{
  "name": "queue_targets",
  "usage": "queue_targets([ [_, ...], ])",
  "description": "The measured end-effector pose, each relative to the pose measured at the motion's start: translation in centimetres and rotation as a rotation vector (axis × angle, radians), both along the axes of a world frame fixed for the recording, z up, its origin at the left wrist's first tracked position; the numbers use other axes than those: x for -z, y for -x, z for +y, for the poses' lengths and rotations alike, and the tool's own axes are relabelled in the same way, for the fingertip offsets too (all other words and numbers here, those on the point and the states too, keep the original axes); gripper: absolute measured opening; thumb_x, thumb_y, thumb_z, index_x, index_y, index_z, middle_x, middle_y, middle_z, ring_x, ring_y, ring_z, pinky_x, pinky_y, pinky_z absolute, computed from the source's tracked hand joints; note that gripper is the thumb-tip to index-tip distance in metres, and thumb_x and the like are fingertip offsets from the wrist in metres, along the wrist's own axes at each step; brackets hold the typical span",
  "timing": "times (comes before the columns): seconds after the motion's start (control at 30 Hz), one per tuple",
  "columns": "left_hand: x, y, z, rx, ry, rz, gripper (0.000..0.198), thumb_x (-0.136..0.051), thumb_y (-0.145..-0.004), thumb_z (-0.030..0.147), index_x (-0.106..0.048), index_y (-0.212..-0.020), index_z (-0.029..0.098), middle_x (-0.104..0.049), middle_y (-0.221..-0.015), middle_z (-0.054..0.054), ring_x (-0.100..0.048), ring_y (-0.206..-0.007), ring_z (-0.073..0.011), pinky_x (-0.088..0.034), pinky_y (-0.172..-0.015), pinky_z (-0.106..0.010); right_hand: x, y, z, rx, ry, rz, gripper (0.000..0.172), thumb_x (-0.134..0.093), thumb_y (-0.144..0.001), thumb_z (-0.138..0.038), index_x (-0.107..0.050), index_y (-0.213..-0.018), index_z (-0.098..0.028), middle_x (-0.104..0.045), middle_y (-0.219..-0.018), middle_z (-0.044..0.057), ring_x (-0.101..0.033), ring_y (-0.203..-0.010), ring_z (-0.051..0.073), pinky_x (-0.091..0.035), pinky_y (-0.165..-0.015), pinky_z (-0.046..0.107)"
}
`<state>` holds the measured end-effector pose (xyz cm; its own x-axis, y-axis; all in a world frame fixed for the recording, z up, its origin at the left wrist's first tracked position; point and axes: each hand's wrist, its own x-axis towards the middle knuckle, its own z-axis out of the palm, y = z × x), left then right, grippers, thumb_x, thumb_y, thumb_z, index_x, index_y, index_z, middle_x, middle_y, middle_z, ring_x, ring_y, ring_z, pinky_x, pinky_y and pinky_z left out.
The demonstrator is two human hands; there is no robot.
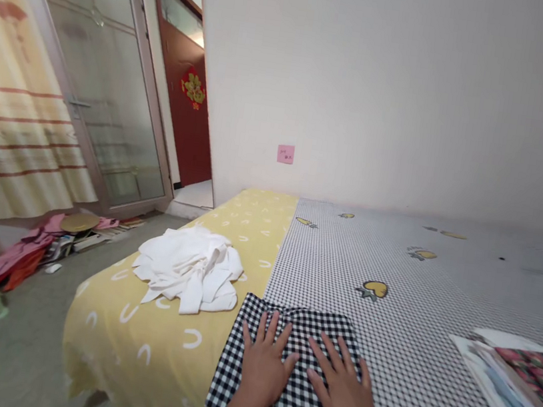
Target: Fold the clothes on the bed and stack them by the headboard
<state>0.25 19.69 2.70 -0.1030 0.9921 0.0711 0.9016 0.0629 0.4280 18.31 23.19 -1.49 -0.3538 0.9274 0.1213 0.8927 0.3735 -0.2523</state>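
My left hand [262, 371] and my right hand [338, 395] lie flat side by side, fingers spread, on a folded black-and-white gingham cloth [294, 328]. The cloth sits at the near edge of the bed, across the line where a yellow sheet [141, 340] meets a grey checked sheet with a yellow fruit print [383, 340]. Neither hand grips anything. Just left of the gingham, a crumpled pile of white cloth [189, 269] lies on the yellow sheet, apart from my left hand. The gingham's lower part is hidden under my hands and forearms.
At the right edge of the bed lies a stack of folded fabric and paper [512, 392] with a pink floral pattern. Left of the bed, pink clothes, books and a round straw hat [79, 222] lie on the grey floor. A white wall stands behind the bed.
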Motion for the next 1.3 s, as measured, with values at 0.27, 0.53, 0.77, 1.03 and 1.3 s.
queue_targets([
  [0.27,0.8,0.7,1.1,-0.054,0.016,0.028,0.06,-0.045,-0.093,0.055,-0.034,-0.151,0.043,-0.015,-0.167,0.002,-0.007,-0.155,-0.0345,0.008,-0.119,-0.07,-0.3,0.1,0.1,0.022,0.069,0.027,0.06,-0.032,-0.095,-0.066,-0.035,-0.151,-0.046,-0.026,-0.164,-0.006,-0.014,-0.154,0.031,-0.006,-0.12,0.067],
  [0.53,-0.1,2.7,-0.7,-0.011,0.094,0.114,0.063,-0.038,-0.095,0.054,-0.028,-0.155,0.036,-0.017,-0.167,-0.001,-0.012,-0.155,-0.0313,-0.002,-0.122,-0.064,-1.8,-0.8,-0.1,-0.036,0.109,0.044,0.056,-0.035,-0.097,-0.059,-0.038,-0.151,-0.043,-0.029,-0.164,-0.003,-0.015,-0.154,0.029,-0.01,-0.12,0.063],
  [0.77,-0.3,8.3,-6.1,0.05,0.192,0.145,0.062,-0.039,-0.096,0.052,-0.031,-0.154,0.033,-0.021,-0.167,-0.002,-0.012,-0.155,-0.0286,-0.01,-0.123,-0.059,0.3,-6.5,-2.7,0.01,0.147,0.337,0.055,-0.045,-0.09,-0.047,-0.053,-0.143,-0.03,-0.04,-0.16,0.004,-0.028,-0.15,0.027,-0.019,-0.122,0.053],
  [1.03,-1.8,7.7,-9.5,0.105,0.001,0.343,0.076,-0.063,-0.088,0.03,-0.027,-0.155,0.036,-0.008,-0.169,-0.007,-0.006,-0.155,-0.0318,-0.007,-0.122,-0.063,1.3,-8.3,-6.5,0.443,0.249,0.806,0.064,-0.047,-0.084,-0.052,-0.058,-0.131,-0.01,-0.064,-0.131,0.019,-0.061,-0.122,0.027,-0.045,-0.107,0.04],
  [1.3,-1.2,5.8,-8.1,0.379,0.188,0.346,0.113,-0.088,-0.064,0.029,-0.022,-0.155,0.04,-0.016,-0.167,-0.009,-0.013,-0.154,-0.0358,-0.011,-0.12,-0.068,-0.2,-4.2,-8.0,0.501,0.291,0.951,0.033,-0.069,-0.054,-0.052,-0.052,-0.067,-0.026,-0.067,-0.075,0.007,-0.066,-0.101,0.034,-0.055,-0.086,0.045],
])
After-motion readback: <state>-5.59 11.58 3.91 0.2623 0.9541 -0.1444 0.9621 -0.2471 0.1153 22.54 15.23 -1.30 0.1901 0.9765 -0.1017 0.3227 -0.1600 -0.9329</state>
